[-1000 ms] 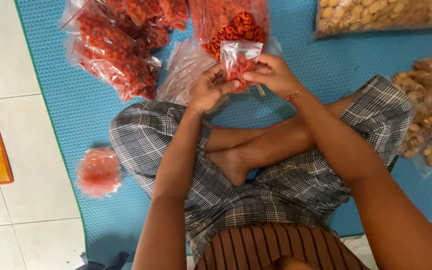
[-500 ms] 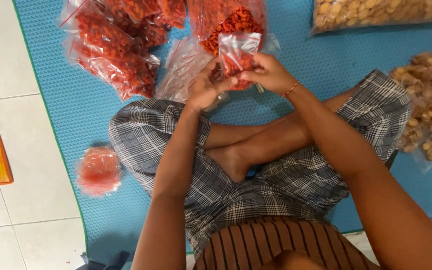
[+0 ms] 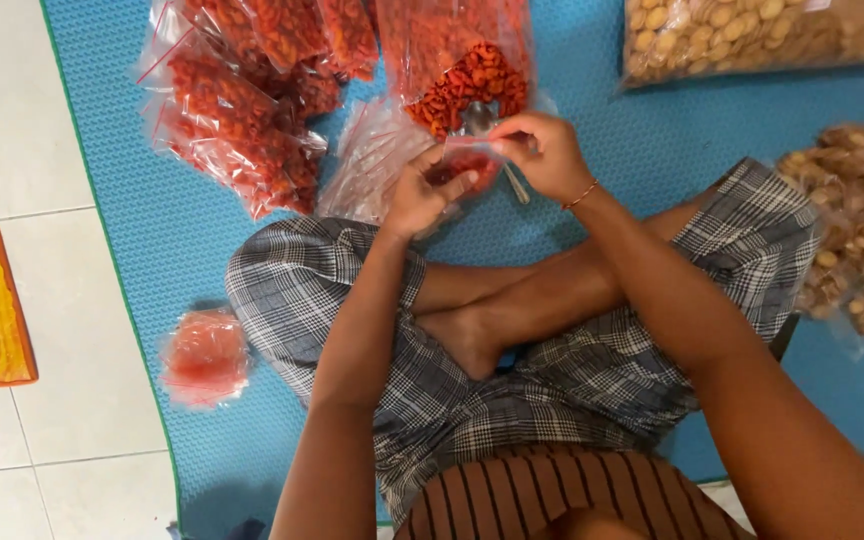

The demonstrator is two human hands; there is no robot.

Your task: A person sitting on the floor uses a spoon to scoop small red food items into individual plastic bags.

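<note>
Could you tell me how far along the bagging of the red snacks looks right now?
Done: filled bags lie piled on the blue mat, one more at its edge. In hand: left hand and right hand hold a small bag at its top. Left: the big open bag holds plenty.

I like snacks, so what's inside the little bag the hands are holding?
Red snack pieces show through the small clear bag, pinched between the left hand and right hand. Fingers cover much of it, so how full it is stays hidden.
</note>
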